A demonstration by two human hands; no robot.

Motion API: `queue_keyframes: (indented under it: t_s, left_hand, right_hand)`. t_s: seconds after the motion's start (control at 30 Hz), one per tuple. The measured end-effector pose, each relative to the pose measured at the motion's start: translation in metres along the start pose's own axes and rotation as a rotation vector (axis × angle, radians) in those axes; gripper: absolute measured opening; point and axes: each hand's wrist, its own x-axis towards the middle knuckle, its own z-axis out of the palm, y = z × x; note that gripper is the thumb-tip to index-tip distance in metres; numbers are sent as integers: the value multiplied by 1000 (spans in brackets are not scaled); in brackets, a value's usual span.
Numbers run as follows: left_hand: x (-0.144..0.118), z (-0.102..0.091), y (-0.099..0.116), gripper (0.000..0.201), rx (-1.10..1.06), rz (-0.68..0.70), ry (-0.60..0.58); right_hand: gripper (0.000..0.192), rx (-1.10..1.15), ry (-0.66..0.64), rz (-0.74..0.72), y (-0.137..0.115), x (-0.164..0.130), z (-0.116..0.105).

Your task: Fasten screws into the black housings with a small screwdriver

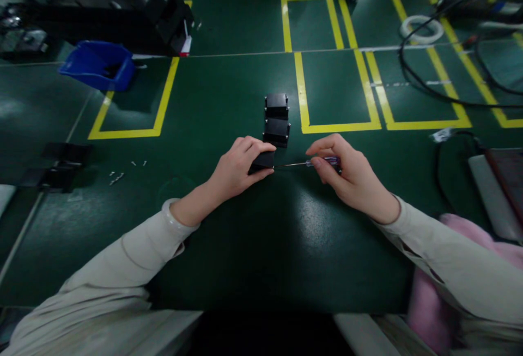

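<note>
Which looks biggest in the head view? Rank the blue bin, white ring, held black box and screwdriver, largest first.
1. Blue bin.
2. White ring.
3. Screwdriver in the right hand, long but thin.
4. Black box under the left hand, partly covered, so its rank against the screwdriver is unsure.

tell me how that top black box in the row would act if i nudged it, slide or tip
The farthest black box looks squat and flat-based, so it would probably slide on the smooth green mat rather than tip. It seems small, so likely light. Pushed towards the person, it would probably bump the second box, which sits right against it.
</note>
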Motion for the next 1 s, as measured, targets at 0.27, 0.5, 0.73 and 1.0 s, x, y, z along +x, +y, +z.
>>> queue_keyframes:
  t_s: [0.27,0.5,0.73,1.0]
  left_hand:
    - [0,-1,1,38,-4,-17,-13]
    - [0,-2,2,38,-7,-21,-14]
    - [0,-1,0,38,-2,-22,-20]
    - [0,0,1,38,-8,-15,-13]
  right_hand:
    - [4,7,-12,9,-2,0,-1]
    - [14,-25,10,4,-4,0,-2]
    - [14,-23,6,-8,-5,1,-2]
    - [8,-2,-13,20,-4,0,-1]
